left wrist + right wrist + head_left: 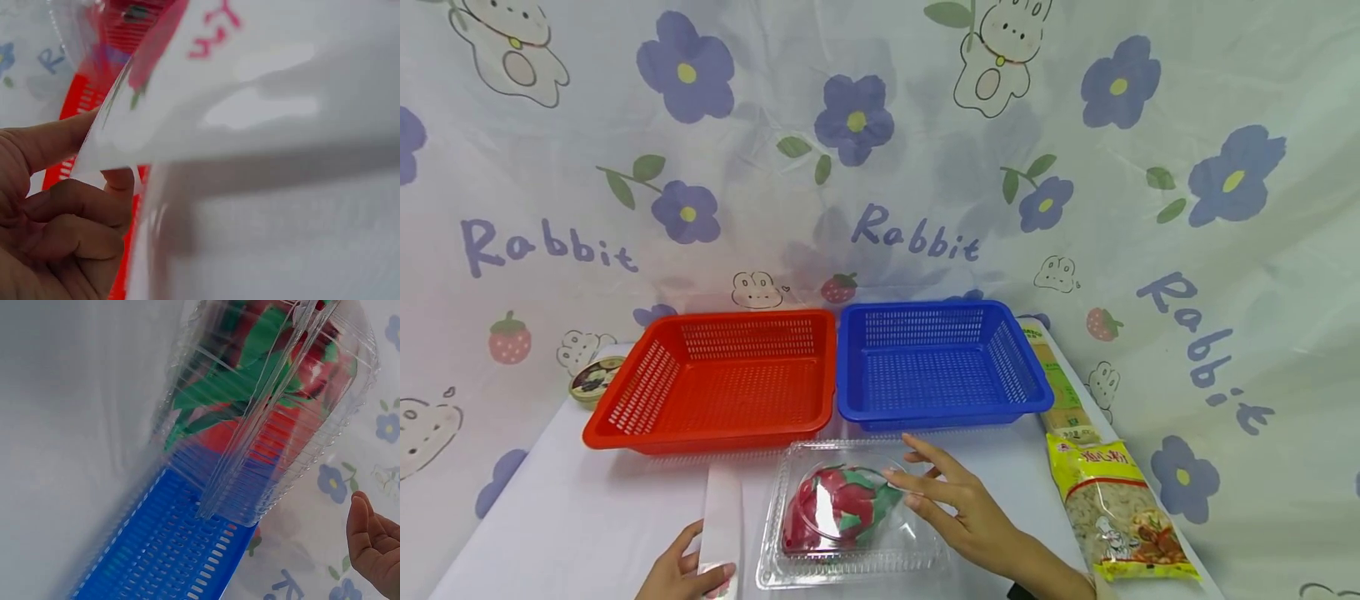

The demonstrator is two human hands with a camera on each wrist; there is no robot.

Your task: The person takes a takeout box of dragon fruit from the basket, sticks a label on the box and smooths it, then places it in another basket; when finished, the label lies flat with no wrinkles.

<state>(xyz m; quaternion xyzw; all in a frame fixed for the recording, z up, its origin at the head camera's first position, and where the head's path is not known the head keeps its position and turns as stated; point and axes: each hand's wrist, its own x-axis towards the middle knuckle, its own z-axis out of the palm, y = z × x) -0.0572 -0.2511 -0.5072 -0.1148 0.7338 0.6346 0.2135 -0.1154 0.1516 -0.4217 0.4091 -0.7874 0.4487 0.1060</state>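
A clear plastic clamshell box (917,542) with a closed lid lies at the front middle in the head view. Inside it sits a red dragon fruit (831,508) with green scales, also seen through the plastic in the right wrist view. My right hand (966,508) is over the box's right side, fingers loosely extended and holding nothing; whether its fingertips touch the lid, I cannot tell. Left of the box, my left hand (688,571) pinches the near end of a long white glossy strip (721,517). Pink lettering and a pink-and-green picture are printed on that strip (250,112).
Behind the box, a red basket (715,442) and a blue basket (940,414) stand side by side. A yellow-topped food bag (1123,517) and a green-and-yellow packet (1063,392) lie along the right edge. A round tin (591,383) sits at the far left.
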